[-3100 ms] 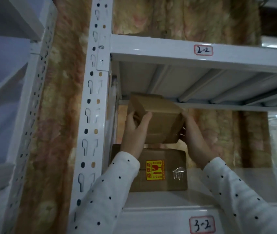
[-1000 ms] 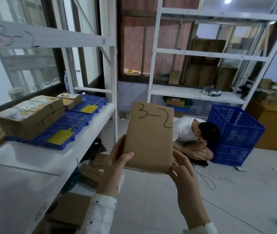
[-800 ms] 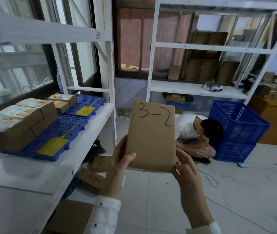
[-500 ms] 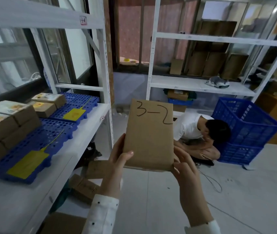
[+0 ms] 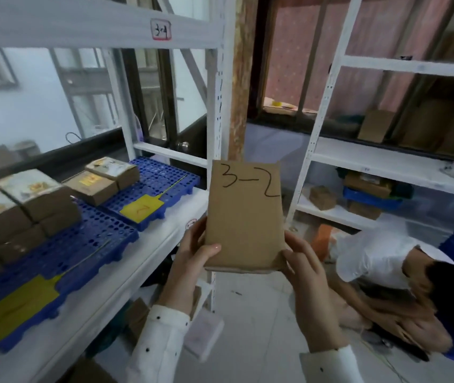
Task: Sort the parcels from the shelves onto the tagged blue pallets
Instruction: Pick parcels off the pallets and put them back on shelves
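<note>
In front of my chest, seen from the head camera, I hold a brown parcel [image 5: 244, 217] upright, "3-2" handwritten across its top. My left hand [image 5: 192, 261] has its grip curled round the lower left edge, thumb on the face; my right hand [image 5: 303, 268] clasps the lower right corner. Left of the parcel, a white shelf [image 5: 148, 261] carries two blue pallets [image 5: 151, 186] with yellow tags [image 5: 141, 208] and stacked boxes [image 5: 35, 197]. Right of the parcel, a person in a white shirt [image 5: 372, 255] crouches on the floor.
</note>
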The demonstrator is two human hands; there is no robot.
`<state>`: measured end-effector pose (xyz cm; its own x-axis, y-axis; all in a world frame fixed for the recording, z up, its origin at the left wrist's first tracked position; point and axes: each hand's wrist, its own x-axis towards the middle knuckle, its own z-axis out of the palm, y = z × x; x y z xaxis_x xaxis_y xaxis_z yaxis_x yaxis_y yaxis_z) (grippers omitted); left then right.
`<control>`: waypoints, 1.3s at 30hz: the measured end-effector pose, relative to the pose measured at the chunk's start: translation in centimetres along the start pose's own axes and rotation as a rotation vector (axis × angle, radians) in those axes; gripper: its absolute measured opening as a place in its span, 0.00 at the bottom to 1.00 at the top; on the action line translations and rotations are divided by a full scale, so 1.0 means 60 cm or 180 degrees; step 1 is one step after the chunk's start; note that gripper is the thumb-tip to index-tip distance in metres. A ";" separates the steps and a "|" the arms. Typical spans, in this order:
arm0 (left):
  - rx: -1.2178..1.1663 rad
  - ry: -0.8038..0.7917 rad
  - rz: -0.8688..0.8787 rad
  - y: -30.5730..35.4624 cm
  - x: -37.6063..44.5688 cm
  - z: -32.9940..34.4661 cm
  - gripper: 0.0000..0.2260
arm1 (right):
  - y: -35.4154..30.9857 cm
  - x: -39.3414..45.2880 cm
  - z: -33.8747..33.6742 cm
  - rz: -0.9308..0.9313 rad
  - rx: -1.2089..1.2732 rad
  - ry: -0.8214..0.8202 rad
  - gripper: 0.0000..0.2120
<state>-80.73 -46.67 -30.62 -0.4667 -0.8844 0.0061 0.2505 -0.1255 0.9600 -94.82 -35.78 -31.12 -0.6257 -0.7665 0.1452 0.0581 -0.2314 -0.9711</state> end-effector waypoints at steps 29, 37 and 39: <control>0.0346 0.2023 -0.0539 0.012 0.455 -0.164 0.10 | 0.172 0.526 0.268 0.0773 -0.1054 -0.1996 0.17; 0.0288 0.2574 -0.0566 -0.017 0.520 -0.205 0.11 | 0.224 0.630 0.338 0.0832 -0.1541 -0.2556 0.26; 0.0245 0.2717 -0.0615 -0.024 0.530 -0.208 0.13 | 0.228 0.650 0.351 0.0863 -0.1638 -0.2677 0.25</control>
<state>-85.35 -80.23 -35.28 0.3064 -0.8889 -0.3405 0.1602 -0.3045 0.9389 -102.05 -81.48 -34.76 0.1191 -0.9729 -0.1983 -0.3487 0.1460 -0.9258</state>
